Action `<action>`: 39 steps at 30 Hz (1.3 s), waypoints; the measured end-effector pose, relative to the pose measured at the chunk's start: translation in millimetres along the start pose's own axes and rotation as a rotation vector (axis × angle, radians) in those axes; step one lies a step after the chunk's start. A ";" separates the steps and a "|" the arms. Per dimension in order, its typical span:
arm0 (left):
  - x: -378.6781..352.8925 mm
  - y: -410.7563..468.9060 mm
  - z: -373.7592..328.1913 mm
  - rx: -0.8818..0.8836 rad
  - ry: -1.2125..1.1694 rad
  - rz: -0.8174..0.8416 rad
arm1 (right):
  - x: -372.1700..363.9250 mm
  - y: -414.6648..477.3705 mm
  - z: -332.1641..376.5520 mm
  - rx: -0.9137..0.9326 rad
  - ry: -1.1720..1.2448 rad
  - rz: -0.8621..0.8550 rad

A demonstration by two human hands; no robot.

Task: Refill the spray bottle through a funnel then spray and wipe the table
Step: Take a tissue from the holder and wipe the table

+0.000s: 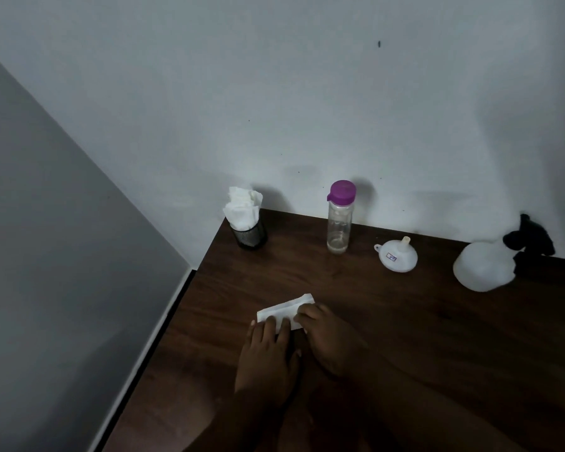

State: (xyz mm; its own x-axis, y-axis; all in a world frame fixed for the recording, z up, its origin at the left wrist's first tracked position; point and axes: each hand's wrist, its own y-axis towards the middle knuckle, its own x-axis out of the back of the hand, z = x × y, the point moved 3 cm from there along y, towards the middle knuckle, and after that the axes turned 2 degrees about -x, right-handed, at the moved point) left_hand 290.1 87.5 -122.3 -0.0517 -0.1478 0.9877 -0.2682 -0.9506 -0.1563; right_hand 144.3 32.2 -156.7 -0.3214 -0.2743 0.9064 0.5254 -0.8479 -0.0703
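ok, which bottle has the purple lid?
The tall clear bottle, upright by the wall, left of the funnel. The spray bottle at the right is squat, white, with a black trigger head.

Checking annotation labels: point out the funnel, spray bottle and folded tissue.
funnel [402, 261]: head view, on its white cone.
spray bottle [480, 267]: head view, on its translucent body.
folded tissue [281, 309]: head view, on its uncovered middle part.

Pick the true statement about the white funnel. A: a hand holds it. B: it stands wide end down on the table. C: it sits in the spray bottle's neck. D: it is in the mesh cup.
B: the funnel rests mouth down on the table, spout up, between the purple-capped bottle and the spray bottle.
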 end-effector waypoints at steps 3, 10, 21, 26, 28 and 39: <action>4.0 0.1 -15.3 -0.006 0.033 -0.001 | 7.8 -12.0 -9.8 0.011 0.023 -0.014; -1.2 2.0 -51.3 -0.019 0.026 -0.022 | 23.3 -44.0 -33.8 0.017 0.057 -0.017; -0.4 11.2 -119.6 -0.083 -0.004 -0.006 | 49.4 -98.5 -76.2 -0.021 0.085 -0.044; 0.6 16.7 -153.0 -0.110 -0.004 -0.009 | 60.4 -123.3 -97.2 -0.057 0.091 -0.038; -0.4 19.7 -166.1 -0.123 0.003 -0.014 | 64.6 -133.1 -106.7 -0.075 0.075 -0.069; -7.0 29.2 -228.8 -0.191 -0.087 -0.046 | 81.0 -185.3 -153.3 -0.115 0.011 -0.081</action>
State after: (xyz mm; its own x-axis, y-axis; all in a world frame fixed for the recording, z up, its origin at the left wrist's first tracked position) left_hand 62.5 123.2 -136.0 0.0460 -0.1362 0.9896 -0.4462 -0.8891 -0.1016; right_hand -99.9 97.5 -134.1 -0.3685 -0.2070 0.9063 0.4033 -0.9140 -0.0448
